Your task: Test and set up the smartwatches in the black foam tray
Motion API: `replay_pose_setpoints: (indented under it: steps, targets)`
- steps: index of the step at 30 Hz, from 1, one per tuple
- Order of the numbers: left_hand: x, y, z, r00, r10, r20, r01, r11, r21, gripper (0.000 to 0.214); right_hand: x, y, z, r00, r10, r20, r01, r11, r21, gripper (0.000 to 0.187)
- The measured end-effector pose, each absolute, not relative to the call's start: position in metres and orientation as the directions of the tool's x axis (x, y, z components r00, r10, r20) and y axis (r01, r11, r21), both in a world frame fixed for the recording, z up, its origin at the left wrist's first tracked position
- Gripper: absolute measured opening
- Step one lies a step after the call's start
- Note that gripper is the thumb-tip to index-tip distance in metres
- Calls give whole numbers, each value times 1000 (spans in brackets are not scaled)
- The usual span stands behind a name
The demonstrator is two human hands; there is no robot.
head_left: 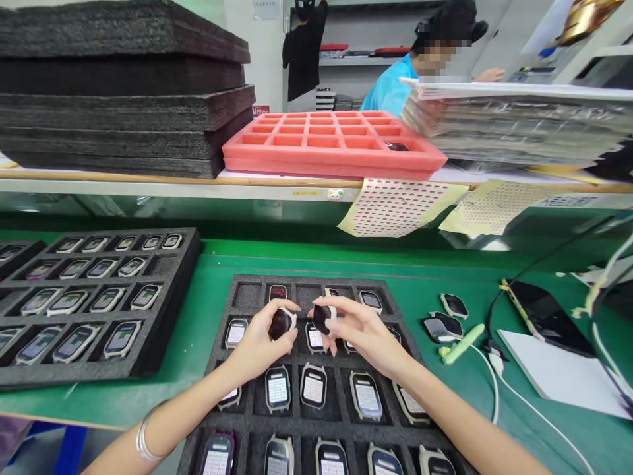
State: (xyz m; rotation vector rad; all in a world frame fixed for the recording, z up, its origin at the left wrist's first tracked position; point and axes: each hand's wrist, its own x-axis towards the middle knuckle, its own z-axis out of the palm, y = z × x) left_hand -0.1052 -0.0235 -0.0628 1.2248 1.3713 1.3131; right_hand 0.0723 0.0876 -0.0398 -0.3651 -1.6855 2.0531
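Observation:
Both of my hands hover over a black foam tray with compartments, each closed on a watch. Between the thumb and fingers of my left hand is a smartwatch case with a dark screen. My right hand grips another dark-screened smartwatch case, held just to the right of the first. Neither case has a strap. Below, several watch cases with lit white screens lie in the compartments, such as one watch in the middle. My fingers and forearms hide some compartments.
A second black foam tray of watches lies left. Loose watches, a green pen-like tool, cables, a phone and a white pad lie right. The shelf holds a pink foam tray and black foam stack. Two people are behind.

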Motion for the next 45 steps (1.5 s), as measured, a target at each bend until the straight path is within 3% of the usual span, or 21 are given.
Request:
replay_pose_setpoints:
  steps: [3,8,15,20,26,36,45]
  targets:
    - [-107,-27,-63,-149,984,97,170,-71,983,29,73,86,-40,-873,484,54,-130,-125,-984,28]
    - [-105,-26,-62,-180,979,94,167,-64,984,33,73,85,-38,-880,474,31,-129,-176,-976,45]
    - [-105,-21,-61,-198,965,171,192,-133,972,36,71,87,-35,-853,522,-8,-147,-255,-956,39]
    - [-107,-23,-58,-173,975,136,204,-100,974,34,71,85,-32,-862,504,-54,-117,-301,-946,40]
    - [-105,-24,-60,-203,975,93,157,-62,986,32,71,86,-35,-873,483,-72,-75,-279,-957,46]
    - [-105,-27,-57,-163,977,140,224,-102,969,32,73,83,-36,-873,483,-72,-63,-257,-964,50]
    - [-106,-28,-57,-186,972,142,202,-103,974,32,73,84,-35,-871,488,-61,-69,-243,-968,46]
